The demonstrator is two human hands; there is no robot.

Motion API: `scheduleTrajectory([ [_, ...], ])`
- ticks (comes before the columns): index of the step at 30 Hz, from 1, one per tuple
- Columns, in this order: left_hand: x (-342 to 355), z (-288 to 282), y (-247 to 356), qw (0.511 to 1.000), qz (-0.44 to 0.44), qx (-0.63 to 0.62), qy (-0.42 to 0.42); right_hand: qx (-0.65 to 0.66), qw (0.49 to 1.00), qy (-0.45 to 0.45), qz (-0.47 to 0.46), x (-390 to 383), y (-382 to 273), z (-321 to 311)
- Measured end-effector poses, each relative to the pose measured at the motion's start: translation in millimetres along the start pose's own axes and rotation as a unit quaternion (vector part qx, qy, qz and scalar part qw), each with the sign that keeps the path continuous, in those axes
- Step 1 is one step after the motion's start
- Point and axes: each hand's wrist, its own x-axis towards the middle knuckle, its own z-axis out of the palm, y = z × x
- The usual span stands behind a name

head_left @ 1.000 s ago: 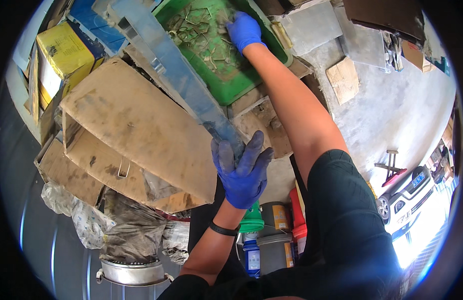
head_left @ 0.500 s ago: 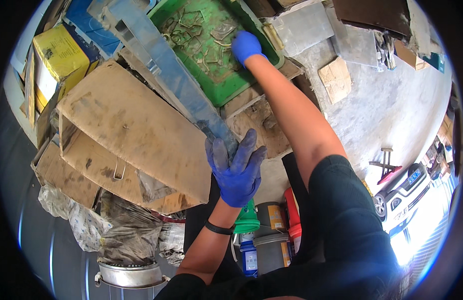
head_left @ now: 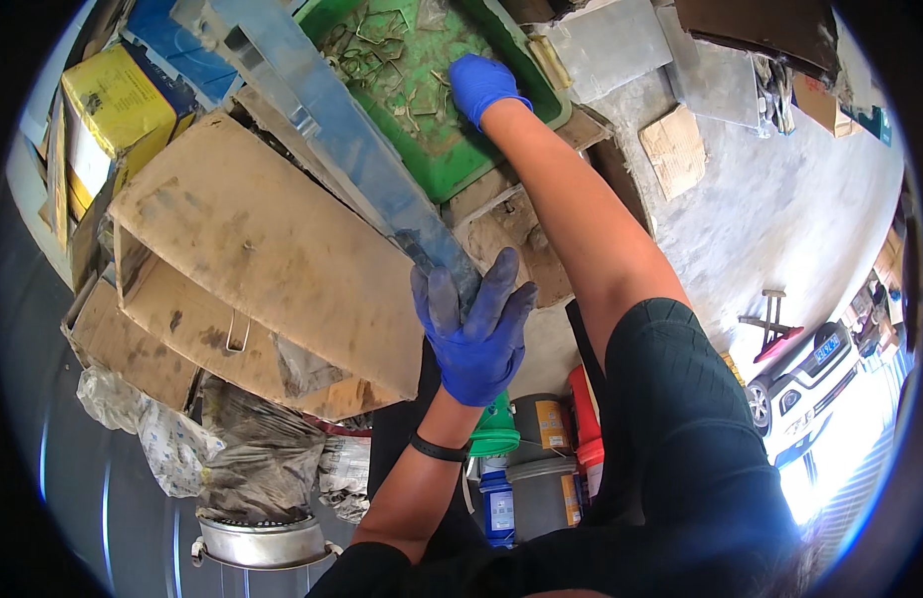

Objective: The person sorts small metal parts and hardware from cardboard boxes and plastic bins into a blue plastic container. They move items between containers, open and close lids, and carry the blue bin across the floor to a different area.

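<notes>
My right hand (head_left: 483, 88), in a blue glove, reaches down into a green plastic tray (head_left: 447, 177). Its fingers curl downward, and whatever they hold is hidden beneath them. Several bent metal wire pieces (head_left: 380, 48) lie scattered over the tray's dirty bottom, one of them close beside that hand. A small clear plastic piece (head_left: 433, 14) lies farther back. My left hand (head_left: 474, 339), also blue-gloved with blackened fingertips, has its fingers spread at the near end of a long blue-grey metal beam (head_left: 357, 149). The beam's end lies behind the fingers; a firm grip does not show.
Left of the beam stands a stained cardboard box (head_left: 272, 259), with a yellow box (head_left: 118, 105) behind it. A metal pot (head_left: 262, 543) sits low left. Below my hands are a green bucket (head_left: 495, 431) and a red bucket (head_left: 585, 414). A flat cardboard piece (head_left: 673, 149) lies right.
My right hand has shifted slightly left inside the tray. The clear plastic piece now lies farther away from it. My left hand has stayed by the beam's end.
</notes>
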Motion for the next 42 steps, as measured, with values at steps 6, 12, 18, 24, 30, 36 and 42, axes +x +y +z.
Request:
scheduleTrajectory([
  [6, 0, 0, -1, 1.000, 0.002, 0.005, 0.000, 0.001, 1.000, 0.009, -0.012, -2, -9, 3],
  [12, -4, 2, -1, 1.000, -0.003, -0.010, -0.002, 0.054, 0.997, 0.052, -0.006, -4, -5, 7],
  [18, -1, -3, -3, 1.000, 0.000, -0.003, -0.014, 0.031, 0.988, 0.132, 0.079, -3, 5, -6],
  [24, -2, -2, -2, 1.000, 0.003, -0.008, -0.005, 0.072, 0.988, 0.068, 0.117, 7, 10, -9],
  [30, -5, -1, -4, 1.000, -0.006, -0.010, 0.002, 0.157, 0.985, -0.006, 0.074, -16, -2, -6],
  [36, -3, 0, -4, 1.000, 0.007, -0.002, -0.002, 0.183, 0.981, 0.054, 0.027, -1, -20, 14],
  [42, -3, 1, -3, 1.000, 0.008, 0.001, -0.003, 0.114, 0.990, 0.074, 0.044, 7, -15, 32],
])
